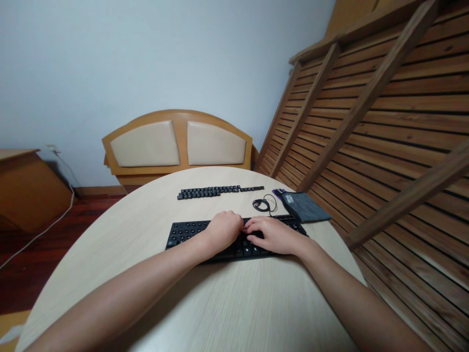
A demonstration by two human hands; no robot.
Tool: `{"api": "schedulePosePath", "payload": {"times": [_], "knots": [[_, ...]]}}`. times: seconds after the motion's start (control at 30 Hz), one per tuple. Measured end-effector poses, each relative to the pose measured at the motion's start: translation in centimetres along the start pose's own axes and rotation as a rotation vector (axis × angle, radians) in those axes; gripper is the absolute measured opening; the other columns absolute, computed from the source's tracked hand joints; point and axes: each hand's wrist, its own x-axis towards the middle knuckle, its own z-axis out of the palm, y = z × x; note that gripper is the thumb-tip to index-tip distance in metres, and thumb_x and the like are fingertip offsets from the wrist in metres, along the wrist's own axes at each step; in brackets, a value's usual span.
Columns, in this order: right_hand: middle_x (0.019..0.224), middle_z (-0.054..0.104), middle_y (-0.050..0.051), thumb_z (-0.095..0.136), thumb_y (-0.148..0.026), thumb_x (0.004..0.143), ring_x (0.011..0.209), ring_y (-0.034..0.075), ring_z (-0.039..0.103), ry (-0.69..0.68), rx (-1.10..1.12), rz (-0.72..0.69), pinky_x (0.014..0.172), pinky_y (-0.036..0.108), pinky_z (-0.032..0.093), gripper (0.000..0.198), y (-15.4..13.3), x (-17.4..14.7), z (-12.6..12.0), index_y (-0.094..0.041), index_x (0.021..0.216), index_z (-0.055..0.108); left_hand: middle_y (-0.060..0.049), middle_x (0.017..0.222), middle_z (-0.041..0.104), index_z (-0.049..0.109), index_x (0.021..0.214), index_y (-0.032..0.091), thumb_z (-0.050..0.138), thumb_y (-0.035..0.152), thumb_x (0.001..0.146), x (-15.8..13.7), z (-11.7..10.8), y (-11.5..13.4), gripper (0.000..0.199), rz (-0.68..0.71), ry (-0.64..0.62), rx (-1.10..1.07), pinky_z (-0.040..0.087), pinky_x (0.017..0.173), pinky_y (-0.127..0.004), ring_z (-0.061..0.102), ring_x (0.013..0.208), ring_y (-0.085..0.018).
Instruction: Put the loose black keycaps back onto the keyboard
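A black keyboard (pixel 245 250) lies across the round table, with some bare switch positions showing on its left part. My left hand (pixel 225 229) is closed over the middle of the keyboard, its fingertips turned down and hidden; what they hold, if anything, I cannot make out. Right beside it, my right hand (pixel 271 233) rests over the keyboard's right half. Its fingers are bent, the thumb stands apart from them, and the fingertips reach to the left hand's edge. Beyond the keyboard, loose black keycaps (pixel 200 192) lie lined up in rows.
A coiled black cable (pixel 261 205) lies behind the keyboard. At the right table edge is a dark grey pouch (pixel 306 206) with purple at one corner. The pale round table (pixel 120 254) stands before a padded headboard (pixel 216 142); a slatted wooden frame (pixel 366 122) leans at right.
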Motion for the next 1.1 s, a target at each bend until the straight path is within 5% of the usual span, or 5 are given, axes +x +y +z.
{"api": "schedulePosePath", "payload": {"times": [0.13, 0.33, 0.57, 1.1], "knots": [[0.110, 0.073, 0.008, 0.059, -0.025, 0.093, 0.103, 0.023, 0.066, -0.002, -0.023, 0.020, 0.094, 0.035, 0.049, 0.023, -0.3, 0.0, -0.1, -0.018, 0.109, 0.073, -0.010, 0.090, 0.075, 0.076, 0.094, 0.019, 0.053, 0.015, 0.091, -1.5, 0.6, -0.7, 0.023, 0.064, 0.024, -0.032, 0.057, 0.076, -0.035, 0.072, 0.083, -0.027], [0.114, 0.072, 0.009, 0.059, -0.028, 0.094, 0.107, 0.024, 0.065, 0.011, -0.057, 0.047, 0.094, 0.036, 0.049, 0.030, -1.1, -0.1, -0.3, -0.020, 0.121, 0.068, -0.008, 0.119, 0.072, 0.069, 0.116, 0.015, 0.050, 0.023, 0.098, -4.0, 1.6, -1.7, 0.027, 0.269, 0.175, -0.177, 0.047, 0.106, -0.038, 0.064, 0.114, -0.025], [0.117, 0.071, 0.008, 0.058, -0.026, 0.095, 0.109, 0.023, 0.064, 0.015, -0.064, 0.013, 0.096, 0.035, 0.047, 0.031, -0.9, 0.1, 0.0, -0.023, 0.124, 0.067, -0.014, 0.149, 0.051, 0.046, 0.145, 0.010, 0.052, 0.037, 0.098, -5.7, 3.2, -1.5, 0.055, 0.201, 0.166, -0.199, 0.037, 0.116, -0.045, 0.046, 0.137, -0.031], [0.110, 0.072, 0.007, 0.058, -0.024, 0.094, 0.104, 0.022, 0.065, 0.016, -0.074, -0.003, 0.094, 0.035, 0.048, 0.023, -1.1, 0.3, 0.1, -0.021, 0.114, 0.070, -0.012, 0.136, 0.062, 0.059, 0.133, 0.011, 0.045, 0.038, 0.103, -5.1, 2.7, -1.3, 0.043, 0.237, 0.153, -0.229, 0.037, 0.115, -0.043, 0.054, 0.130, -0.026]]}}
